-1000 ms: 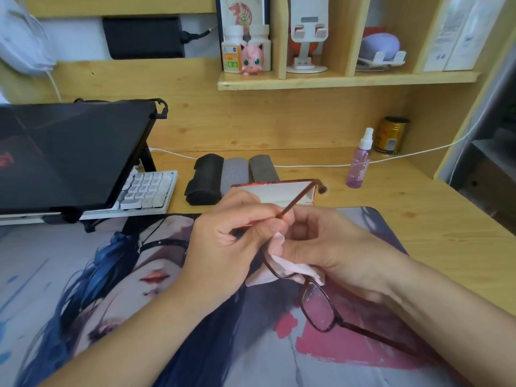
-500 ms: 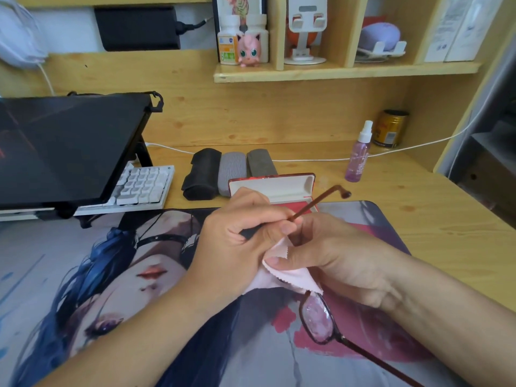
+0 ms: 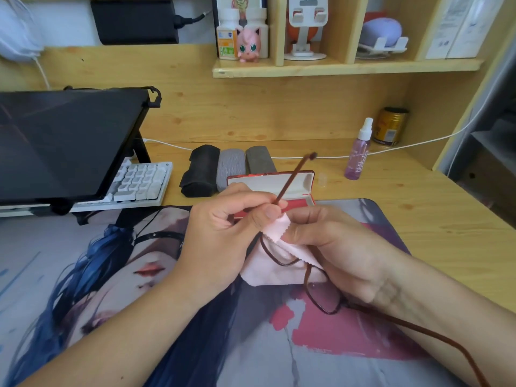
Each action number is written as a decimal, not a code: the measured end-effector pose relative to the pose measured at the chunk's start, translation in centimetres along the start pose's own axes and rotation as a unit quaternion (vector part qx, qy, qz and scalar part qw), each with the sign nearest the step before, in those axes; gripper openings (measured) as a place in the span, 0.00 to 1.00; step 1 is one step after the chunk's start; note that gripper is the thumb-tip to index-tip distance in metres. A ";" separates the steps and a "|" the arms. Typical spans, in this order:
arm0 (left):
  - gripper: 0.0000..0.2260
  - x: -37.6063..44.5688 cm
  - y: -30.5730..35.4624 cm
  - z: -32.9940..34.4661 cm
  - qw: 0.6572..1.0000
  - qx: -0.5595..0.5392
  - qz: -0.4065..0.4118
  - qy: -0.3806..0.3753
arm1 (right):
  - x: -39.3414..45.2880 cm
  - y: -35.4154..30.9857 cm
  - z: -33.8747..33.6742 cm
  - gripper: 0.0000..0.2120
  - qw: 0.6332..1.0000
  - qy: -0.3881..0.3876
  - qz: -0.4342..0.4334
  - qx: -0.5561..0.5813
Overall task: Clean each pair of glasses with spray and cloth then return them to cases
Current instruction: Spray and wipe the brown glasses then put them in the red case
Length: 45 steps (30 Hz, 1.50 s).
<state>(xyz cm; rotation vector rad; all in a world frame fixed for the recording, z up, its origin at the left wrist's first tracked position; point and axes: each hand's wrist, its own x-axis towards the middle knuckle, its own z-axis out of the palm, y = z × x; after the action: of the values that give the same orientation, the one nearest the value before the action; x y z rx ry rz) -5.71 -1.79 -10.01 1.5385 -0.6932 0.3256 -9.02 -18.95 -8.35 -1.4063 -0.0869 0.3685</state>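
My left hand pinches the brown-framed glasses near the hinge, one temple arm pointing up and away. My right hand holds a pale pink cloth wrapped over the nearer lens. The other lens hangs below my right wrist, its temple arm trailing toward the bottom right. An open red case with a cream lining lies just behind my hands. A purple spray bottle stands upright on the desk to the right. Three closed cases, black, light grey and dark grey, lie side by side behind the red one.
A printed desk mat covers the near desk under my arms. A tilted dark screen and white keyboard are at the left. A gold can, a white cable and a shelf with small items sit at the back.
The glasses have tilted so the free temple arm points more steeply upward. The cloth has spread further below my right fingers and now covers the lens.
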 end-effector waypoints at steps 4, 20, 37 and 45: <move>0.06 -0.1 -0.1 -0.2 0.999 0.030 0.031 0.002 | -0.1 -0.5 -0.7 0.10 0.998 -0.052 0.009 -0.035; 0.05 -0.2 0.3 0.4 0.998 -0.026 0.007 -0.062 | -0.6 -0.4 0.3 0.08 0.978 -0.149 0.025 -0.141; 0.03 0.0 0.2 0.9 1.000 -0.020 -0.020 -0.013 | -0.4 -0.1 0.8 0.11 0.999 -0.034 0.011 0.041; 0.06 0.1 0.2 0.2 0.999 -0.032 -0.005 0.017 | -0.7 -0.1 1.4 0.08 0.999 -0.001 -0.004 0.047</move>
<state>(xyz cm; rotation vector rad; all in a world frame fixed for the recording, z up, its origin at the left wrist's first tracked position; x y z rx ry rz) -5.79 -2.03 -9.81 1.4727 -0.6630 0.3198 -10.07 -17.90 -7.93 -1.3126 -0.0752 0.3637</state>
